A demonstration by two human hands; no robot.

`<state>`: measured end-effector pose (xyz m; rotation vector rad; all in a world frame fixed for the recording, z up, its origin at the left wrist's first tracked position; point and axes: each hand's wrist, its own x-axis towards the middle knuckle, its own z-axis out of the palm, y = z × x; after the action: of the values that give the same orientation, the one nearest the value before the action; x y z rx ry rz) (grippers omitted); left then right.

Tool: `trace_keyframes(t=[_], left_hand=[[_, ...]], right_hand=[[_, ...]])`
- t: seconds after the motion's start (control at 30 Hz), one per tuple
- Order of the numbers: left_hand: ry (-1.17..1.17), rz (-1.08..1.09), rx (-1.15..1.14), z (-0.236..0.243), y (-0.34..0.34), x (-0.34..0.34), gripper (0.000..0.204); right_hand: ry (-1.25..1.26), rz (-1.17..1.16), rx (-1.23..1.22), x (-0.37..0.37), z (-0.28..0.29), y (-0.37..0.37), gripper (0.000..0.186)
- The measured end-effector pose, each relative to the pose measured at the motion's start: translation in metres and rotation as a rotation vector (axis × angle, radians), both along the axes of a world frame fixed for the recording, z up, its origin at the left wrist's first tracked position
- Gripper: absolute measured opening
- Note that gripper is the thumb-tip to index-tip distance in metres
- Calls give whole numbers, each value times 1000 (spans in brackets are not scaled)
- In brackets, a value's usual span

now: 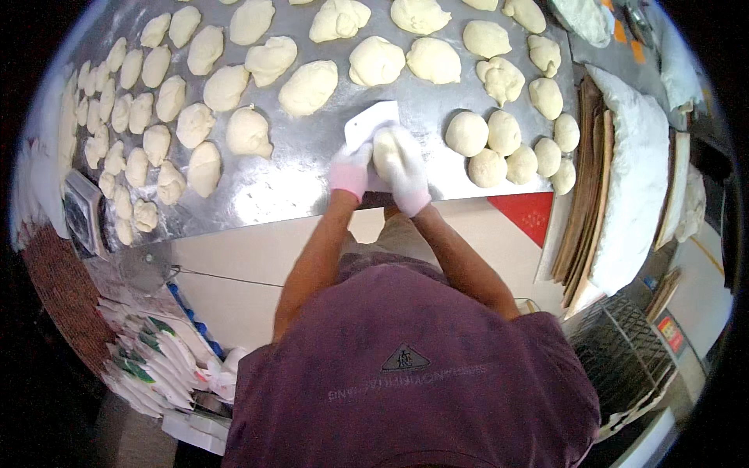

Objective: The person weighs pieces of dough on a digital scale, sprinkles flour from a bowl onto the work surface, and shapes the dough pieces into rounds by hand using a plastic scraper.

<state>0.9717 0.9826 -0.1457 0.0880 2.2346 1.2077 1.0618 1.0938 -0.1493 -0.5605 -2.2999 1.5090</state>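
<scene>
Both my hands, in white gloves with pink cuffs, are at the front edge of the floured steel table (281, 179). My left hand (350, 168) curls against the left side of a pale dough piece (385, 152). My right hand (407, 173) is cupped closed around that piece from the right. A white flat scraper (368, 117) lies just beyond my fingers, partly hidden by them. Several smooth dough balls (466, 132) sit grouped to the right of my hands, and rougher dough lumps (246, 132) lie in rows to the left and behind.
At the right stand stacked wooden boards (579, 210) and a white cloth-covered board (628, 179). A scale-like device (84, 203) sits at the table's left end. Below are white sacks (148, 359) at left and a dark wire rack (608, 359) at right.
</scene>
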Motion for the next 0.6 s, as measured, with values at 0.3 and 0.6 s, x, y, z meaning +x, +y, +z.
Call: trace_keyframes(t=[0.3,0.6], left_hand=[[238,-365,-43,-33,-55,-12,24],[88,-27,-130,47,-124,-57,33]], right_hand=[[-171,49,429,-21,22,8,50],[-320,82,640,16,54,47,40]])
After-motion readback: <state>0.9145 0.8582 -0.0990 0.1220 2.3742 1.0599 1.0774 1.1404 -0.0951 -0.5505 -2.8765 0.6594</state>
